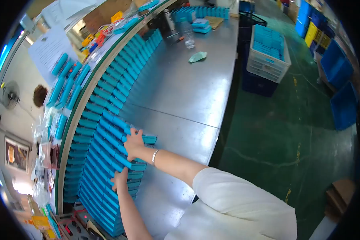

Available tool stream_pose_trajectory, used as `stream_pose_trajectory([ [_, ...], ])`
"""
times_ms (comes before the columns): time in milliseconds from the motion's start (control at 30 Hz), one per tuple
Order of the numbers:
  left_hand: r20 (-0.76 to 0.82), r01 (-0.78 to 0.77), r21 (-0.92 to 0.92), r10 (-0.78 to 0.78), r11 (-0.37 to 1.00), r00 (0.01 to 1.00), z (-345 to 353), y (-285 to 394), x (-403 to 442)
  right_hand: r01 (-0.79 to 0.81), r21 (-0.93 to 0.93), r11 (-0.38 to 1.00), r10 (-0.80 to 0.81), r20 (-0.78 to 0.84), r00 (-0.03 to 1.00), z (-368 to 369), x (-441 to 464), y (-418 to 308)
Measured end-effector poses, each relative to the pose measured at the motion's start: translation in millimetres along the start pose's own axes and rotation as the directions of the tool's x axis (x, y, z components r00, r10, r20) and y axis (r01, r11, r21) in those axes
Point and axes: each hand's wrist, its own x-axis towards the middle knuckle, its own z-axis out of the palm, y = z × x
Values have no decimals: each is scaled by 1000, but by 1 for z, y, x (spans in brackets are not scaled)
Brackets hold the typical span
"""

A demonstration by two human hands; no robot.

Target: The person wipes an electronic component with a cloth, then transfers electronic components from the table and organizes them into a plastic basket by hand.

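Long rows of slim teal plastic cases [98,160] stand packed side by side on the metal workbench. My right hand [134,144], with a silver bracelet at the wrist, lies over the near ends of several rows. Its fingers are spread and bent around the teal cases. Closer to my body, my left hand [120,180] grips the ends of neighbouring rows, thumb up and fingers curled over their edge. Shorter teal pieces stick out beyond the row ends beside my right hand. The undersides of both hands are hidden.
On the metal bench [180,92] are a clear bottle [187,34], a pale green cloth or paper [198,57] and more teal cases at the far end. A raised shelf [84,94] edges the left side. A white crate [269,56] of teal cases stands right of the bench.
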Motion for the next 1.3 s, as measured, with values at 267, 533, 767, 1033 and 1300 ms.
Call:
stream_pose_trajectory([
  [267,-259,117,-140,-150,983,954,12,8,-58,-33,62,998,48,-256,965,23,-22,0],
  [533,-722,-274,-302,-31,913,691,2,3,-145,337,-116,934,-296,-779,552,-13,-83,20],
  [767,-975,-254,-219,-204,942,86,-85,-50,-253,531,-382,757,-477,-877,50,-87,-101,-30],
  [1033,-852,33,-395,-353,918,-385,-80,-160,-425,966,-28,-256,-325,-939,-113,-92,-253,-173],
  [1300,-848,544,-498,-250,675,-467,-26,-286,-605,762,9,-647,-288,-929,-233,-39,-514,-271],
])
